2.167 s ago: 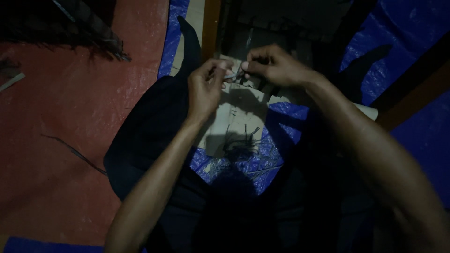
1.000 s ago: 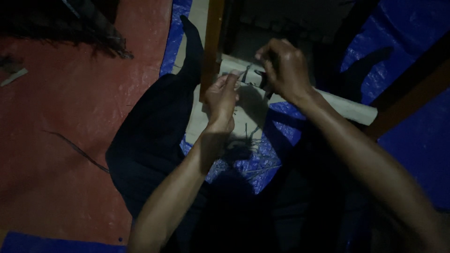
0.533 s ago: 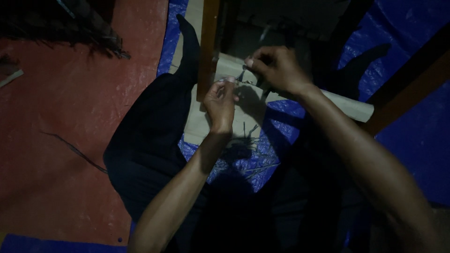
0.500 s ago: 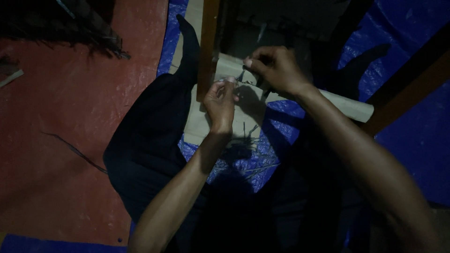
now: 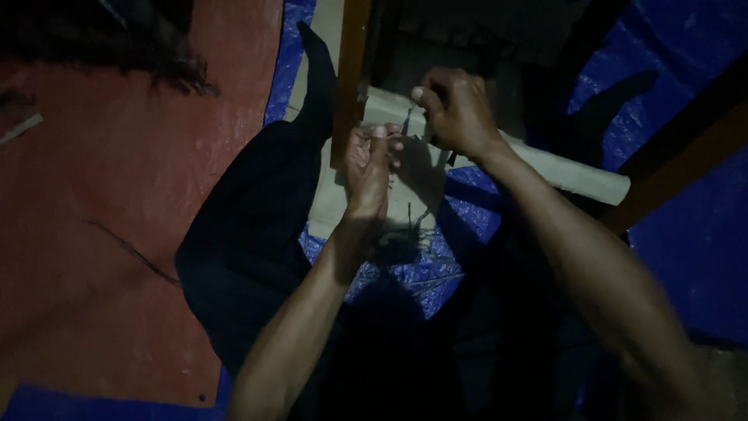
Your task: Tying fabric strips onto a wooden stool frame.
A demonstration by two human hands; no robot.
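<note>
Hands meet close together over a pale rolled sheet (image 5: 561, 168) that lies across a blue tarp (image 5: 686, 242) beside a wooden post (image 5: 348, 78). Compared with a moment ago, the right hand (image 5: 456, 109) has lifted slightly and sits curled at the near end of the roll, fingers closed on something small and dark, perhaps a thin strand; the light is too dim to tell which. The left hand (image 5: 372, 160) has come up nearer to it, fingers bunched and pinching, apparently at the same thin stuff. Loose dark strands (image 5: 405, 234) lie on the pale sheet below the hands. A black cloth (image 5: 249, 234) spreads over the red floor (image 5: 117, 195) to the left. The work looks like fine fiddling at the roll's end, with both hands drawn tighter together.
</note>
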